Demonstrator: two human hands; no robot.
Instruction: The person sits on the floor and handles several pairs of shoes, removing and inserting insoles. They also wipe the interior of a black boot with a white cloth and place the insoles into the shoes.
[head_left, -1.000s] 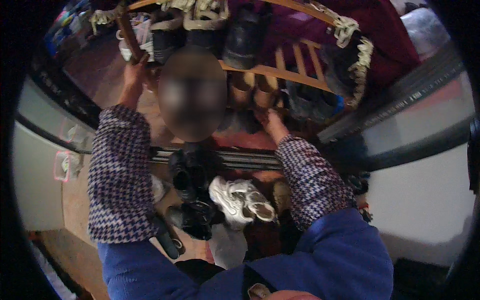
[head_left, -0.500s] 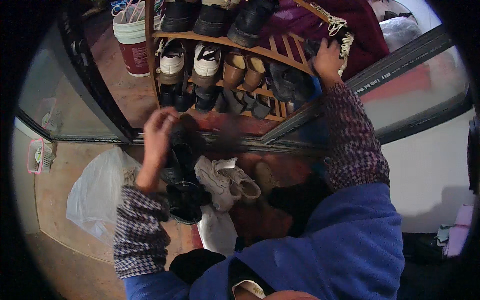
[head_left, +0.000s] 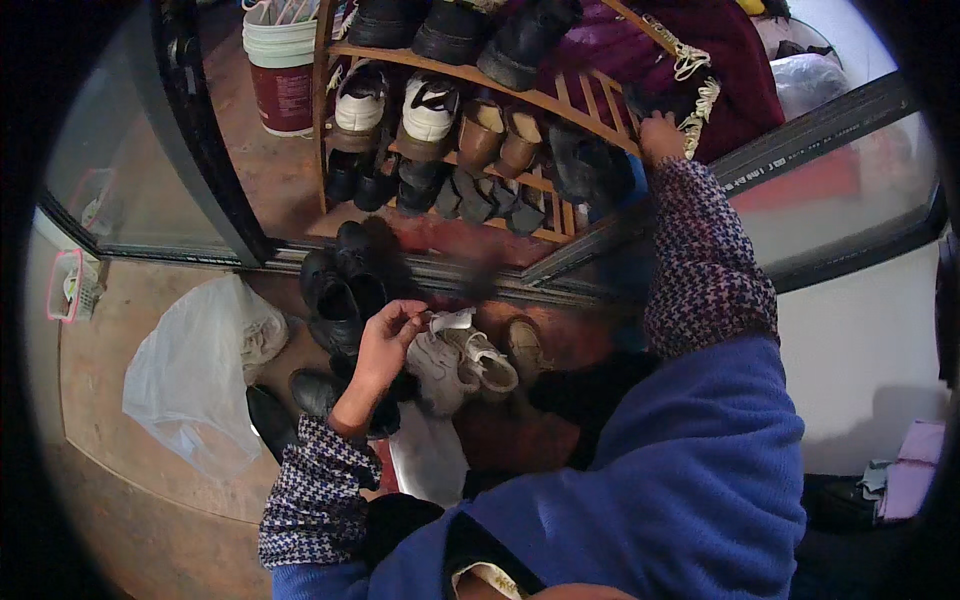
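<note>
My left hand (head_left: 385, 345) is low in the middle, its thumb and fingers pinched at the upper edge of a white sneaker (head_left: 440, 368). Beside that lies a second white sneaker (head_left: 488, 365), touching the first. My right hand (head_left: 662, 138) reaches up to the right end of a wooden shoe rack (head_left: 480, 78), fingers curled next to a dark item (head_left: 652, 100). What those fingers grip is partly hidden. A pair of black shoes (head_left: 335, 300) stands just beyond my left hand, toward the door track. Between my arms lies a white cloth-like item (head_left: 430, 460).
Shoes fill the rack, among them white-heeled shoes (head_left: 430, 112) and brown shoes (head_left: 482, 135). A clear plastic bag (head_left: 190, 375) and a black shoe (head_left: 270, 422) lie left. A bucket (head_left: 282, 85) stands behind the sliding door frame (head_left: 205, 150). A tan shoe (head_left: 525, 343) lies right of the sneakers.
My left hand has moved down and right, from above the black shoes to the white sneaker. My right hand stays at the rack's end. The whole view has shifted slightly.
</note>
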